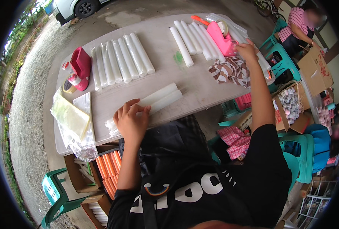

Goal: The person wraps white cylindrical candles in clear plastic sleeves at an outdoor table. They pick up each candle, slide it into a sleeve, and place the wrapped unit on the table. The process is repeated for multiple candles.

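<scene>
In the head view, the left hand (132,116) bends its fingers over two white sticks (163,100) and holds them on the table (205,95). These sticks lie side by side close to the middle of the near edge, with loose clear wrap at their left ends. The right hand (248,52) reaches far out, near the right edge. Its fingers are at the near end of a pink tape holder (217,37); I cannot tell if they grip it or only a bit of tape. A brown and white cloth (230,71) lies in a heap just beside the right wrist. Left of the holder, a row of sticks (183,44) lies by the far edge. A wrapped row (121,63) lies farther left. By the left edge is a dark pink holder (81,65), with a tape roll (67,87) just beside it. Clear bags (77,118) lie on the near left corner.
</scene>
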Demonstrator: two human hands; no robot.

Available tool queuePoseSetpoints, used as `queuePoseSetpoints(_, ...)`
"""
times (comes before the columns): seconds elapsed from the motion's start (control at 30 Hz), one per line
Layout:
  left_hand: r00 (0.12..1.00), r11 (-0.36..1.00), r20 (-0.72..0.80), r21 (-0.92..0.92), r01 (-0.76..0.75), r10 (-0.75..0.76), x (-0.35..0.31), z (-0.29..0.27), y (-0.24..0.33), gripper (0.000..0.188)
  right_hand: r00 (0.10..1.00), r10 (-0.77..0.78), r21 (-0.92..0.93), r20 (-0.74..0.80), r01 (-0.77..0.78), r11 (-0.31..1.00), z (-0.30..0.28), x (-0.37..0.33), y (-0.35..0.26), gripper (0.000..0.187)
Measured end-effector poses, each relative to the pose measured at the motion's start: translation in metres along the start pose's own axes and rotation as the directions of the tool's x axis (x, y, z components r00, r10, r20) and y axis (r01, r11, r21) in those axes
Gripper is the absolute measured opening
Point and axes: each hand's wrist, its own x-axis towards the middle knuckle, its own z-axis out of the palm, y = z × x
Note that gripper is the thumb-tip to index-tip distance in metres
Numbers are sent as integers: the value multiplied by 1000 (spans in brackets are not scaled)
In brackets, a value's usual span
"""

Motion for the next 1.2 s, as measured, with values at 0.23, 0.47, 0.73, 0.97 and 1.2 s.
queuePoseSetpoints(0.23,1000,999,1,14,-29,29,2,-1,-3,24,972,-176,-439,-154,93,894,1,-12,-20,24)
queuePoseSetpoints(0.47,1000,999,8,-33,27,-27,1,1,0,20,912,-373,-535,-168,233,812,-11,-5,-3,26)
queuePoseSetpoints(0.73,998,997,45,-59,55,-52,2,-5,-3,21,412,-859,63,305,891,450,4,-186,-161,11)
queuePoseSetpoints(0.97,999,997,6,-69,43,-43,1,1,-1,23,243,-667,257,704,789,559,33,-213,-181,25)
queuePoseSetpoints(1.2,999,998,-5,-45,42,-42,1,-1,-1,22,285,-668,253,687,769,588,46,-210,-173,27)
